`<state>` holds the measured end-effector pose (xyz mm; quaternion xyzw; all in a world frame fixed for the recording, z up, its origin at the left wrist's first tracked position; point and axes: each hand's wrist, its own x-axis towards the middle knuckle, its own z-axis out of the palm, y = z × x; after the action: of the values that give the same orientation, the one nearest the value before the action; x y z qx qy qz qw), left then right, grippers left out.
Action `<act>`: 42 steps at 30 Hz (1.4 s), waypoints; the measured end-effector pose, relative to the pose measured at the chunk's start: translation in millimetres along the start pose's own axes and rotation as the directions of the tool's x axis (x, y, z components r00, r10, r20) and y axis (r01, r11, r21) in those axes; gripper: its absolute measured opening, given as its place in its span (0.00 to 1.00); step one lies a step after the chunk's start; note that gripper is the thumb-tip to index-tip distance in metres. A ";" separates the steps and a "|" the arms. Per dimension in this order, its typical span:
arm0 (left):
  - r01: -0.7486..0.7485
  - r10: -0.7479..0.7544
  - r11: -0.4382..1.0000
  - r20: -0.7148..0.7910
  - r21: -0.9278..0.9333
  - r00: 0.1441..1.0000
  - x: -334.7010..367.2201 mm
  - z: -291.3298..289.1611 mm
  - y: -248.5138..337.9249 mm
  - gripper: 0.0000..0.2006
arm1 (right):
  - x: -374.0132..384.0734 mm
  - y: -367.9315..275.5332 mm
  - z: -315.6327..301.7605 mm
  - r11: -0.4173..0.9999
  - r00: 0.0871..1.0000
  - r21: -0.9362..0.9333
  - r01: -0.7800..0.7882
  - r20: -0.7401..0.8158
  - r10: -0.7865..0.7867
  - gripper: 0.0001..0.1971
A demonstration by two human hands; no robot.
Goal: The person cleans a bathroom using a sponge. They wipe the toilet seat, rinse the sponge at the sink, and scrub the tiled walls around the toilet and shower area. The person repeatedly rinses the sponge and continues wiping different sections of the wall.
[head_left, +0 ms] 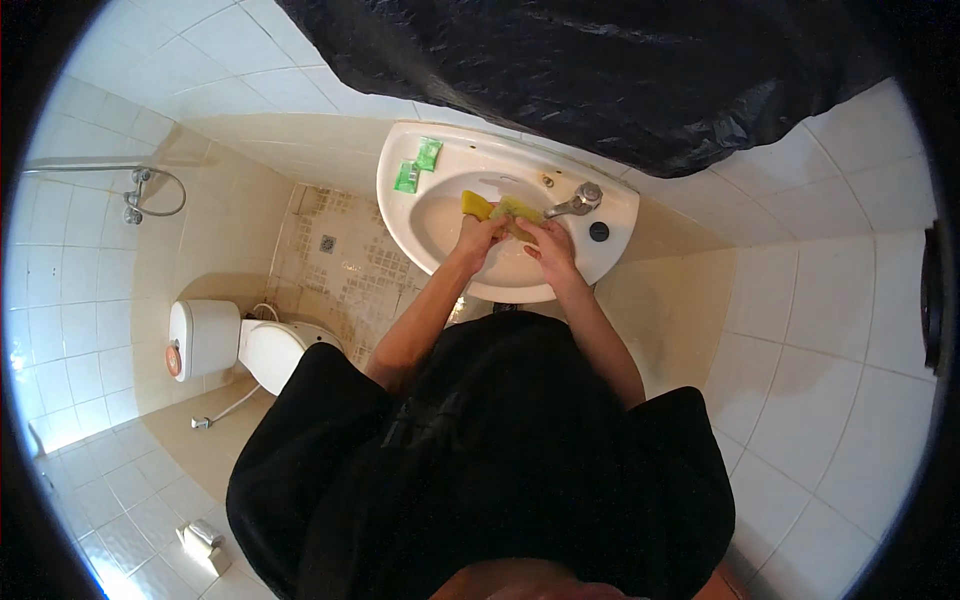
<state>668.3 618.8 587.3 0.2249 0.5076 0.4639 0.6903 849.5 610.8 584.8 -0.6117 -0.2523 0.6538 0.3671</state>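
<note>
Over the basin of a white sink (480,291), my two hands are close together. My left hand (482,238) is closed on a bright yellow sponge (475,205), which sticks out past its fingers. A paler, greenish-yellow piece (519,210), soft and crumpled-looking, lies between the hands, just below the tap's spout. My right hand (551,246) has its fingers bent around the near side of that piece. Its exact kind cannot be made out.
A metal tap (584,199) and a round black plug (599,232) are on the sink's right side. Two green packets (428,154) lie on its left rim. Black plastic sheeting (600,70) hangs beyond; a toilet (275,350) stands at left.
</note>
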 end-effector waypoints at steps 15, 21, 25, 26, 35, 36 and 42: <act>0.044 -0.041 0.999 -0.095 0.029 0.995 -3.9 -13.3 -15.9 0.19 | 5.3 6.2 0.9 0.995 0.997 -0.082 0.049 -0.056 -0.054 0.22; 0.029 -0.026 0.994 -0.028 0.110 0.999 -6.1 -0.2 -15.2 0.19 | 11.0 7.2 1.2 1.000 0.998 -0.029 -0.013 -0.066 0.011 0.25; 0.039 -0.029 0.985 -0.061 0.167 0.998 -7.8 13.1 -11.7 0.19 | 6.2 7.0 1.9 0.995 0.999 0.096 0.032 -0.007 -0.032 0.20; -0.009 0.022 0.980 -0.065 0.200 0.998 -2.8 12.4 -15.9 0.18 | 7.5 8.2 2.2 0.993 0.998 0.105 0.060 -0.017 -0.059 0.19; -0.062 0.172 0.882 -0.197 0.467 0.965 33.5 16.6 -46.4 0.19 | 24.2 30.7 7.6 0.980 0.981 0.121 0.156 -0.134 -0.139 0.17; -0.077 0.199 0.883 -0.222 0.462 0.954 35.9 16.3 -49.7 0.19 | 21.8 29.0 8.3 0.982 0.983 0.122 0.145 -0.132 -0.129 0.17; -0.020 0.029 0.994 -0.082 0.111 0.996 25.2 8.1 -33.3 0.16 | 18.9 24.9 6.4 0.974 0.990 0.209 0.085 -0.130 -0.058 0.13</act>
<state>690.9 626.4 552.0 0.2491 0.5581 0.4526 0.6493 839.3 611.4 554.6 -0.5982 -0.1790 0.6246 0.4690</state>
